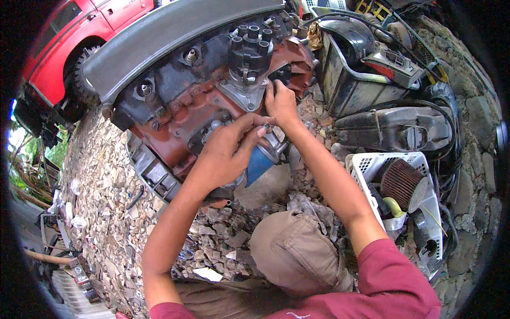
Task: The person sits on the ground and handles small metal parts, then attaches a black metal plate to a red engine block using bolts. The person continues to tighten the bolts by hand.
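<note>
An engine block (172, 138) painted reddish brown lies in front of me, with a black distributor (248, 56) standing on its silver triangular bracket (249, 98). My right hand (283, 109) is closed beside the bracket's right edge, fingers bent; what they grip is hidden. Lower down, my left hand (226, 151) reaches over the block's side, thumb and forefinger brought together close to my right wrist. Whatever is between them is too small to name. Just under those fingertips sits a blue part (258, 166) with a silver metal fitting (273, 146), partly covered by my left hand.
Spark plugs (190, 55) stick up from the black cylinder head, beside a long dark cover (175, 40). At right stand a white plastic basket (364, 165) holding a round ribbed filter (401, 183), and a grey bin (345, 87) of parts. Broken stones (101, 196) cover the ground; a red vehicle (79, 40) is behind.
</note>
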A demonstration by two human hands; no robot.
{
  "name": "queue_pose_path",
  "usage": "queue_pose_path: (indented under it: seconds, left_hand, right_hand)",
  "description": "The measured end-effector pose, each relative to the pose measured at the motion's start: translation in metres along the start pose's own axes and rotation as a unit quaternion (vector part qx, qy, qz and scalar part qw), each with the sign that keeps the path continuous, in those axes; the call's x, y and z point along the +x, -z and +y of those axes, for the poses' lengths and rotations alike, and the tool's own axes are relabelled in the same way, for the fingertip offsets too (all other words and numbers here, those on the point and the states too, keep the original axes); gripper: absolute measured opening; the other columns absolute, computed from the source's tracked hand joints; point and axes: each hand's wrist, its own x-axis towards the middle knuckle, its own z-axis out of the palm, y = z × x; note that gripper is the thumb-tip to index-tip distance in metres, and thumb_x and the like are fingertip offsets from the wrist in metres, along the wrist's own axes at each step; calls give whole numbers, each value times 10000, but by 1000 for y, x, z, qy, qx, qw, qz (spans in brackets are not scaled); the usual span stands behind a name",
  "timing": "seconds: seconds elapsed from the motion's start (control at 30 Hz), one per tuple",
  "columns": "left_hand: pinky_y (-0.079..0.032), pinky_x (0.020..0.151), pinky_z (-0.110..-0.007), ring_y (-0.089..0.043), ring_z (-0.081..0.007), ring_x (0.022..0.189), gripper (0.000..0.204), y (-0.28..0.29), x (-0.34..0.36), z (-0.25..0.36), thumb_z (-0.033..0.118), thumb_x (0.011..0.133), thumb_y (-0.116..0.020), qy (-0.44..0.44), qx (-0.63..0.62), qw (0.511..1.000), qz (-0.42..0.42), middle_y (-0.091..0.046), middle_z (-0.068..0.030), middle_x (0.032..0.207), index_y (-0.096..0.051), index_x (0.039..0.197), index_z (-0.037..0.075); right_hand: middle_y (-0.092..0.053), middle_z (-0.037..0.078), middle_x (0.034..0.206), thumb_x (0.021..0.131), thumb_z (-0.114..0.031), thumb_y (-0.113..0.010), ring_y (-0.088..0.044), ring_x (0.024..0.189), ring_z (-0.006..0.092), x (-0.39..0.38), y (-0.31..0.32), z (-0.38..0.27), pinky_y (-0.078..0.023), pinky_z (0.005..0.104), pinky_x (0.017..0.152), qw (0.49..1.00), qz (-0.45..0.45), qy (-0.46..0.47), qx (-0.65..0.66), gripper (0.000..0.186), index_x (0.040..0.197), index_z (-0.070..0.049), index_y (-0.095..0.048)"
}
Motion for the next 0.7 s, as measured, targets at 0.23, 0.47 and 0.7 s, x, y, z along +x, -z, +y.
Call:
queue_pose_path:
  seconds: [0.23, 0.47, 0.7]
  left_hand:
    - [-517, 878, -305, -676, -153, 960, 274, 1, -1, 4, 127, 1048, -451, -5, 8, 1000, 0, -659, -122, 1255, -571, 1235, -33]
    - [-512, 884, -305, -678, -154, 957, 292, -2, 1, 8, 143, 1048, -459, -3, -9, 1000, -8, -662, -119, 1245, -569, 1252, -34]
    - [-529, 798, -376, -716, -289, 955, 261, -4, 2, 2, 122, 1004, -505, -35, -4, 999, 25, -710, -195, 973, -618, 1220, 28]
  right_hand:
    - [-625, 369, 854, 1035, -437, -391, -602, 910, 545, 5, 0, -4, -460, 597, 822, 997, -29, -68, -10, 540, 977, 47, -622]
    - [-638, 349, 848, 1030, -366, -453, -606, 890, 541, 16, 2, -2, -468, 581, 779, 956, -99, -217, 174, 460, 968, 64, -603]
    - [-633, 358, 861, 1029, -396, -435, -603, 911, 539, 4, 1, 1, -467, 575, 782, 994, -36, -46, 96, 514, 908, 72, -610]
